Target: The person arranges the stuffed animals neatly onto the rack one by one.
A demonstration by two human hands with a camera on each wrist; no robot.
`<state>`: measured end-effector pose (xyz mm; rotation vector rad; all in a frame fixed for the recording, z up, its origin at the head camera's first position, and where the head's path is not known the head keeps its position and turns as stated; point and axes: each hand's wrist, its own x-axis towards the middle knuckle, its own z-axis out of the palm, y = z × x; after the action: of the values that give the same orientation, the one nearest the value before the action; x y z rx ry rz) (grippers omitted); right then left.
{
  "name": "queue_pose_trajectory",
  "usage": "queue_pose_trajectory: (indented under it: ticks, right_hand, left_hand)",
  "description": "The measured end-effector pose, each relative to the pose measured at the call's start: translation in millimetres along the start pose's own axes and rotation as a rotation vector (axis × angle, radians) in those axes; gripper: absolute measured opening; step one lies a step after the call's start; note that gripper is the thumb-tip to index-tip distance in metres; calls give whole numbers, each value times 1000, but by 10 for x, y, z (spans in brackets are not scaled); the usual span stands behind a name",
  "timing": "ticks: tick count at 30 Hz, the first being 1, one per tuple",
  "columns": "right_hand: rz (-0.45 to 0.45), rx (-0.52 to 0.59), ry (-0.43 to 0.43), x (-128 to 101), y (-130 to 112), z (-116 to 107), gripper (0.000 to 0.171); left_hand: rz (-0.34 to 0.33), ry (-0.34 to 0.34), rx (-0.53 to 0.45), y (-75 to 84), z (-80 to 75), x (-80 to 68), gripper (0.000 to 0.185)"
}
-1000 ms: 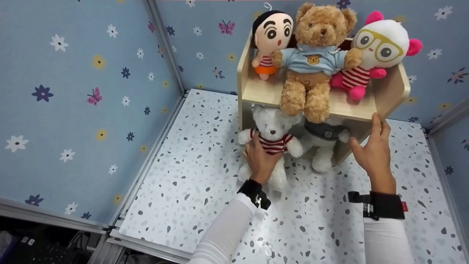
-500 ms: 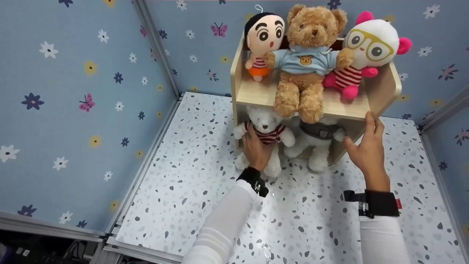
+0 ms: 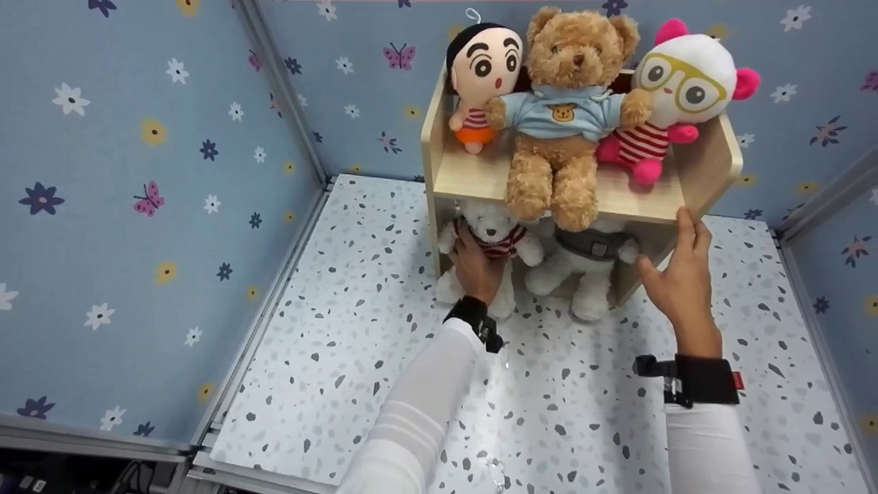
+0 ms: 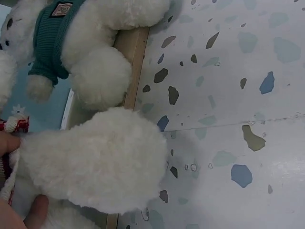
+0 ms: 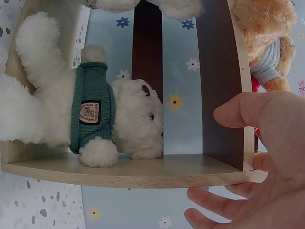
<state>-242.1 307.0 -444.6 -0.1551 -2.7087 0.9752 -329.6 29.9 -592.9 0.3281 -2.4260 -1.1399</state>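
Note:
My left hand (image 3: 477,271) holds a white teddy bear (image 3: 506,247) by the body of its red-striped shirt. This bear is upright in the left half of the shelf's lower compartment, its legs hanging out at the front. In the left wrist view its fluffy leg (image 4: 100,162) fills the middle, with my fingertips at the left edge. My right hand (image 3: 682,288) rests at the right front edge of the wooden shelf (image 3: 480,177). Its thumb (image 5: 233,112) is spread on the inner side, and its other fingers extend beyond the side panel (image 5: 143,179).
A second white bear (image 3: 590,243) in a dark green sweater sits in the lower compartment's right half. Above sit a black-haired doll (image 3: 483,65), a brown teddy bear (image 3: 566,154) in a blue hoodie and a pink-and-white panda plush (image 3: 686,86). The speckled tabletop (image 3: 343,309) lies in front.
My left hand has pushed the striped-shirt bear away from me, deeper into the lower compartment. My right hand stays at the shelf's edge. The head view has shifted slightly.

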Motion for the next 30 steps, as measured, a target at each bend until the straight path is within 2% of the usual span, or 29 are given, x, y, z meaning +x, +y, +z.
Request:
queue_pose_trajectory:
  ticks: [2,5,9,12,18,22,25,28,30]
  right_hand:
    - [1,10,-1,-8,-2,9,92]
    - [6,24,3,-20,-8,24,93]
    - [-10,37,8,-21,-18,55,93]
    - [-26,42,20,-20,-18,67,92]
    - [-8,39,27,-20,-11,54,93]
    - [2,38,22,-12,-8,52,93]
    - [-1,39,27,-1,-10,56,92]
    - [-1,40,30,4,-12,59,93]
    - [3,40,30,5,-13,57,93]
  left_hand:
    - [18,7,-18,-17,13,28,110]
    - [23,-2,-43,-37,24,87,96]
    - [-28,-15,-53,-52,7,178,68]
    - [-46,-40,-31,-68,-15,228,56]
    - [-16,-98,62,-154,-12,207,48]
    - [25,-95,152,-204,9,166,34]
    - [53,-95,219,-212,16,163,30]
    - [44,-124,257,-205,16,163,34]
    - [25,-156,246,-201,16,162,35]
